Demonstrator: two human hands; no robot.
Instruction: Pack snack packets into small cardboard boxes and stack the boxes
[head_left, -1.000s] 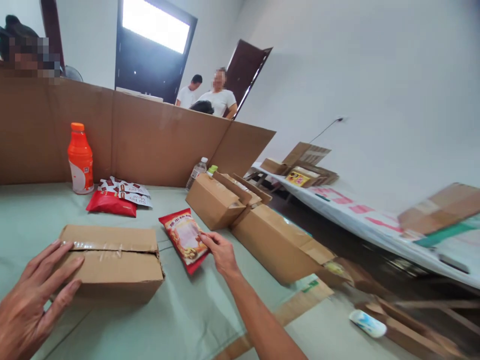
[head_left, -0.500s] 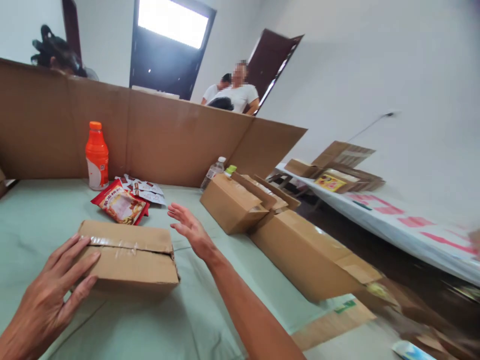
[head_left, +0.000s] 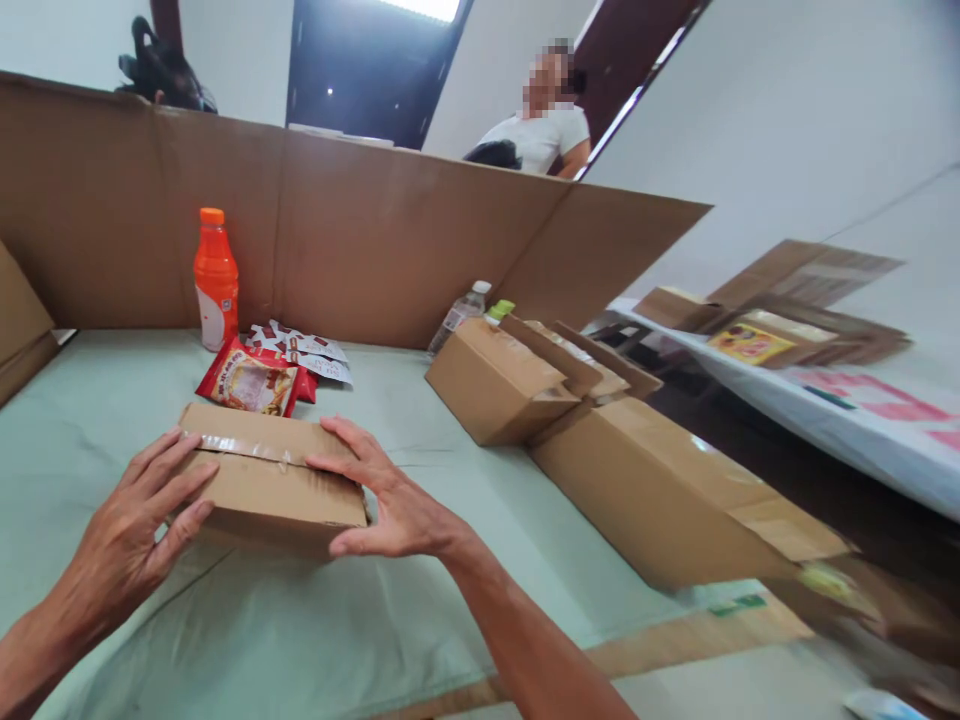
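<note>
A small taped cardboard box (head_left: pixel 262 475) lies on the pale green table cover (head_left: pixel 300 640) right in front of me. My left hand (head_left: pixel 139 525) grips its left end, fingers spread along the side. My right hand (head_left: pixel 382 500) clasps the right end, fingers over the top and thumb at the front corner. Just behind the box lies a red snack packet (head_left: pixel 251 380) on other red and white packets (head_left: pixel 315 355). An orange drink bottle (head_left: pixel 215 280) stands further back by the cardboard wall (head_left: pixel 360 230).
Two more cardboard boxes, one open (head_left: pixel 517 380) and one long (head_left: pixel 667 490), lie to the right, with two bottles (head_left: pixel 469 305) behind them. A person in white (head_left: pixel 544 130) is beyond the wall. A side table (head_left: pixel 825 410) with flattened cartons runs along the right.
My right hand let go of the red snack packet, which now lies behind the box, then came down onto the box's right end. The view swung left and down.
</note>
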